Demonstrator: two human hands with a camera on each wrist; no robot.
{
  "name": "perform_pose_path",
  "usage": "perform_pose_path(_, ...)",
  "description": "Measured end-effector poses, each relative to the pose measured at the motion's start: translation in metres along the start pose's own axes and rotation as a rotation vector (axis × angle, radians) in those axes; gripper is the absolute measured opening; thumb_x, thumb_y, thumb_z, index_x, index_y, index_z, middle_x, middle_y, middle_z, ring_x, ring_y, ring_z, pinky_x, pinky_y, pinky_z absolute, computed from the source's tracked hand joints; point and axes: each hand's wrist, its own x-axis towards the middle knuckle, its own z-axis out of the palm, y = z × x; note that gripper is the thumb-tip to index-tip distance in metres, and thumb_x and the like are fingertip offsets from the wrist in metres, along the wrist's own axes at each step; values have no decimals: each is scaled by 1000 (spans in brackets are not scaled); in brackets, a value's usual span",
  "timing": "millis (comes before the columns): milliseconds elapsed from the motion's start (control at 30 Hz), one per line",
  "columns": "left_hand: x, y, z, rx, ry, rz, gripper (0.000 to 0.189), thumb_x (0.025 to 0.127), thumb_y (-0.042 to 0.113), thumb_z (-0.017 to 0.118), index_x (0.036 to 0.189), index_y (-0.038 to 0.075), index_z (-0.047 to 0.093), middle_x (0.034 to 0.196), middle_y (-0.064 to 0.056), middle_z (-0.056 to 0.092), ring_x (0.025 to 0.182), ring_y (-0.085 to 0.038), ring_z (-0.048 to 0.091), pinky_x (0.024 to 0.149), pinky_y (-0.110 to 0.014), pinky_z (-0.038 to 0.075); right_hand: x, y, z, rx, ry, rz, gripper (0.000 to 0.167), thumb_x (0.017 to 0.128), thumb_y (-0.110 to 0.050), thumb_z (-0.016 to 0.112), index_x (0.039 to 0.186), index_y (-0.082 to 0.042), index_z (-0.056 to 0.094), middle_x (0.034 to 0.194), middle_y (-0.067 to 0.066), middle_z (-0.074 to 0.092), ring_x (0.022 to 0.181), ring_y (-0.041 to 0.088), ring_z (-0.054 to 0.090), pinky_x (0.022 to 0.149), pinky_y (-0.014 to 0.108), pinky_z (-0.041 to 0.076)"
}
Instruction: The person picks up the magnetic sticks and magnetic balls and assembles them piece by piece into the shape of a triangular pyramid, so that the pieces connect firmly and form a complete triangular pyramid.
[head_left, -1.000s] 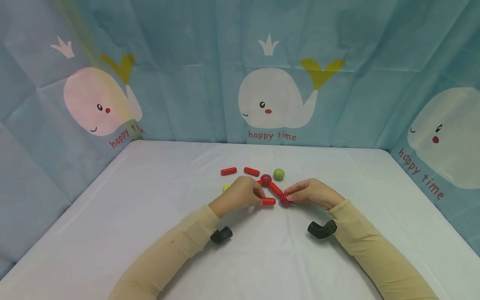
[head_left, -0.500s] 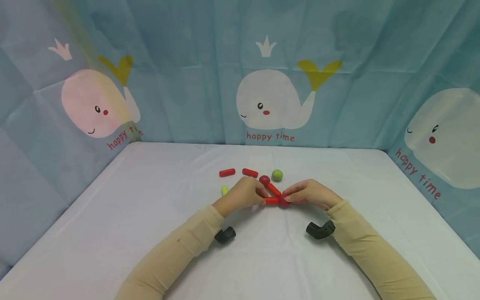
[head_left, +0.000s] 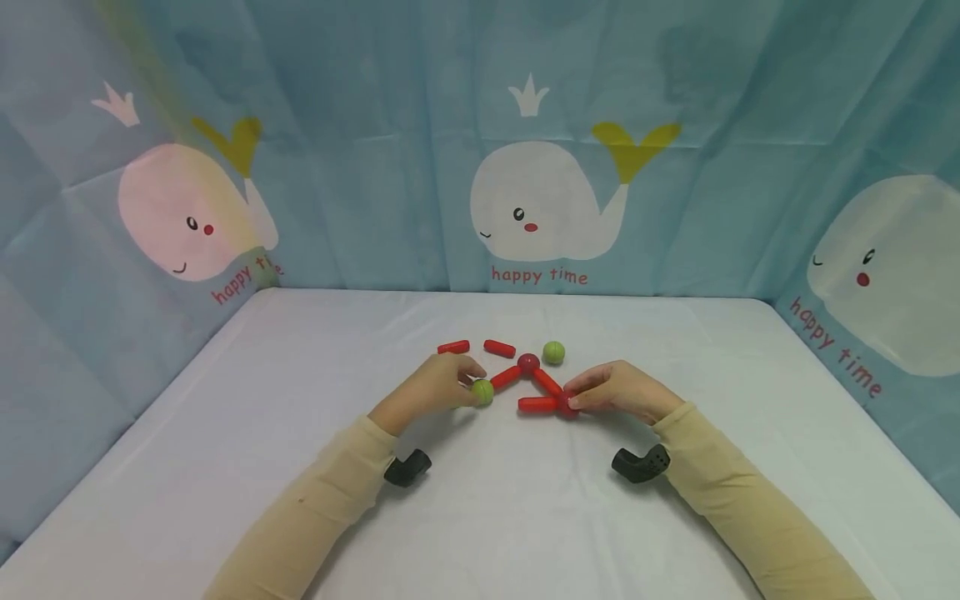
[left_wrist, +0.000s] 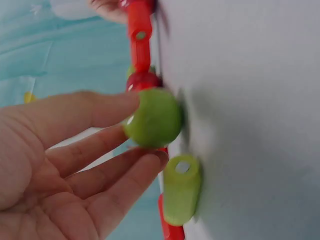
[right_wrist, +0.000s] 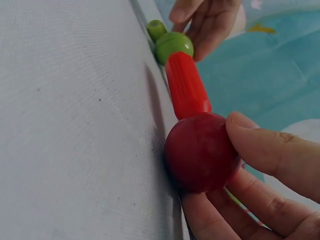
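Note:
My left hand (head_left: 438, 387) has thumb and fingers around a green ball (left_wrist: 156, 118) by the end of a red stick (head_left: 506, 378). My right hand (head_left: 622, 388) pinches a dark red ball (right_wrist: 202, 152) low at the table. From this ball one red stick (head_left: 537, 404) points left with its far end free, and another red stick (head_left: 547, 382) slants up to a second red ball (head_left: 528, 364), where the first red stick also meets. Under my left fingers lies a short yellow-green stick (left_wrist: 181, 192) with a silvery disc on its end.
Two loose red sticks (head_left: 453, 347) (head_left: 499, 348) lie farther back. Another green ball (head_left: 553, 352) rests behind the second red ball. The white tablecloth (head_left: 510, 517) runs back to a blue whale-print curtain (head_left: 420, 208). A black device sits at each wrist.
My left hand first brought a red stick against the right-hand red ball, then let it go and moved left to the green ball. My right hand keeps its place on the red ball.

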Motion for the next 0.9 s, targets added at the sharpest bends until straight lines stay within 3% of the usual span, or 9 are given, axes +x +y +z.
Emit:
perform_pose_path(100,1,0,5,-2,13,18,31,83,12,79,113,9,72,106,-5,72,96,-19,64,88,-34,57,-1,-1,1,-21,9,5,37,84,-18,79,116,-1,72,97,-2,77,89,10,66,81,25,53)
perform_pose_path(233,1,2,10,-24,27,-5,24,81,15,82,103,12,73,95,-1,71,87,-16,61,81,-31,57,-1,-2,3,-56,24,8,37,84,-21,79,116,-4,73,98,-2,76,92,12,64,82,27,51)
perform_pose_path(900,-6,9,17,-60,9,12,19,79,17,84,93,13,72,91,1,70,82,-15,61,74,-28,56,0,-5,12,-122,60,28,36,83,-25,81,113,-7,75,104,1,76,97,15,63,83,27,53)
